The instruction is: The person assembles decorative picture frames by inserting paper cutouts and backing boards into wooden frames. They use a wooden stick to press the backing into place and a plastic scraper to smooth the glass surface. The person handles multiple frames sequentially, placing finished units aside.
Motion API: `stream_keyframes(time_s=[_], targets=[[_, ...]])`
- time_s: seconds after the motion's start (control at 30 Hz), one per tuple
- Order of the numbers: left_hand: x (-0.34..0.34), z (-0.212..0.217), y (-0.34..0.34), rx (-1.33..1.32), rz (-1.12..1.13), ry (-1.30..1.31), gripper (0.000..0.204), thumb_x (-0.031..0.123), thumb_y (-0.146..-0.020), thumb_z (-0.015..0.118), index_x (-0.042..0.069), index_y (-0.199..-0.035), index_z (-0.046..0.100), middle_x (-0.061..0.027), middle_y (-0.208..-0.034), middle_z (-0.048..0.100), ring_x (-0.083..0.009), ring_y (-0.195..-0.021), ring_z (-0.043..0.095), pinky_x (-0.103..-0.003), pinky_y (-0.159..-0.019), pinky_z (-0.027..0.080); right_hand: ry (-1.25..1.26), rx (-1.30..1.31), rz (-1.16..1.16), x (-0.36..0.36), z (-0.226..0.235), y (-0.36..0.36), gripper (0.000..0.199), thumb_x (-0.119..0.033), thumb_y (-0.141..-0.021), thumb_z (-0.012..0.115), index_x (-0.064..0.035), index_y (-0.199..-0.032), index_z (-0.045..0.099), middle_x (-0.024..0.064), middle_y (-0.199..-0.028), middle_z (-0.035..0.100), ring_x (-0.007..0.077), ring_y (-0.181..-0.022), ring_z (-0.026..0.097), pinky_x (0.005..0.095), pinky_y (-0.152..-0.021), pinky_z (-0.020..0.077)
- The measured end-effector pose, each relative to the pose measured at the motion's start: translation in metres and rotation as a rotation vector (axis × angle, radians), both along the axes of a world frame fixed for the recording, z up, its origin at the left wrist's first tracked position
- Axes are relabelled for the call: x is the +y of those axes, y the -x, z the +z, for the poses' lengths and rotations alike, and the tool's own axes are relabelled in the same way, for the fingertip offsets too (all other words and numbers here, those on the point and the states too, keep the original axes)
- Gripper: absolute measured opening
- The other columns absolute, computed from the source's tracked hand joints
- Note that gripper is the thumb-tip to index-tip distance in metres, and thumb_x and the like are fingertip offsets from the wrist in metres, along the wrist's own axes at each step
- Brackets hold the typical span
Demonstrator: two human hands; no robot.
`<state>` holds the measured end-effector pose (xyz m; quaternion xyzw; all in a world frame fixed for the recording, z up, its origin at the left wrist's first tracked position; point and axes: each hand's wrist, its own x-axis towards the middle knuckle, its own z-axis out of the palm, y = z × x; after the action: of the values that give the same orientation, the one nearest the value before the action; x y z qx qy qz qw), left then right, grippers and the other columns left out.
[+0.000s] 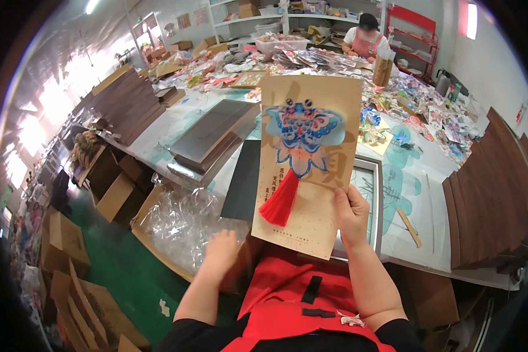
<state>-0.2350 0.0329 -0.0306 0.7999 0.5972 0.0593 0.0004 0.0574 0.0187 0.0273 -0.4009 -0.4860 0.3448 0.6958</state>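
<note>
A tan rectangular card point(311, 164) is held upright and slightly tilted, its top edge away from the viewer and its long sides running up the picture. Mounted on its upper half is a small blue butterfly-shaped kite point(302, 129) with red and dark patterning and scalloped lower wings. A red tassel point(280, 202) hangs from the kite's tail, slanting toward the card's lower left. Small dark printed characters run in columns beside the tassel, and larger faint ones show on the card's face. The lower right edge is pinched by the right hand point(352, 214).
</note>
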Motion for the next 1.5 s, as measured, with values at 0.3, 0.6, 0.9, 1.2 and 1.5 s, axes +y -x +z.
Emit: stream_keyframes(time_s=[0.3, 0.6, 0.9, 1.2, 1.5], targets=[[0.011, 0.083, -0.062, -1.041, -0.350, -0.694, 0.098, 0.045, -0.086, 0.059, -0.003, -0.143, -0.005, -0.0248, -0.150, 0.002, -0.0338, -0.140, 0.003, -0.042, -0.112, 0.010, -0.511, -0.592, -0.175, -0.014, 0.003, 0.063, 0.035, 0.006, -0.082, 0.055, 0.0022, -0.117, 0.057, 0.0119, -0.075, 0.063, 0.0207, -0.056, 0.059, 0.0283, -0.053, 0.0463], [-0.014, 0.091, -0.093, -1.632, -0.214, -0.372, 0.071, -0.002, -0.081, 0.040, -0.002, -0.144, 0.008, -0.0171, -0.133, 0.036, -0.0245, -0.118, 0.043, -0.034, -0.101, 0.033, -0.537, -0.889, 0.028, -0.020, 0.011, 0.083, 0.042, -0.011, -0.079, 0.062, -0.0078, -0.121, 0.056, 0.0050, -0.064, 0.049, 0.0218, -0.053, 0.053, 0.0325, -0.048, 0.0435], [-0.037, 0.095, -0.001, -2.086, -0.462, 0.090, 0.062, -0.004, -0.073, 0.038, 0.002, -0.135, 0.037, -0.0182, -0.129, 0.048, -0.0324, -0.116, 0.051, -0.043, -0.096, 0.043, 0.071, -0.368, 0.138, 0.021, 0.010, 0.056, 0.035, -0.014, -0.086, 0.059, 0.0013, -0.117, 0.053, 0.0098, -0.102, 0.058, 0.0098, -0.069, 0.052, 0.0247, -0.059, 0.0429], [-0.013, 0.080, 0.023, -2.360, -0.799, 0.442, 0.071, 0.054, -0.091, 0.040, 0.005, -0.142, 0.028, -0.0130, -0.140, 0.039, -0.0287, -0.130, 0.036, -0.044, -0.109, 0.024, 0.096, -0.246, 0.398, 0.004, 0.009, 0.046, 0.013, -0.010, -0.090, 0.055, 0.0002, -0.087, 0.063, -0.0031, -0.063, 0.052, 0.0030, -0.054, 0.041, 0.0191, -0.048, 0.0299], [0.002, 0.038, 0.028, -2.321, -0.555, 0.339, 0.075, 0.062, -0.092, 0.024, 0.005, -0.140, 0.029, -0.0143, -0.139, 0.039, -0.0301, -0.127, 0.038, -0.045, -0.108, 0.027, -0.002, -0.416, 0.246, -0.007, -0.003, 0.045, 0.009, 0.003, -0.083, 0.059, 0.0002, -0.091, 0.062, 0.0025, -0.066, 0.057, 0.0059, -0.057, 0.049, 0.0214, -0.052, 0.0409]])
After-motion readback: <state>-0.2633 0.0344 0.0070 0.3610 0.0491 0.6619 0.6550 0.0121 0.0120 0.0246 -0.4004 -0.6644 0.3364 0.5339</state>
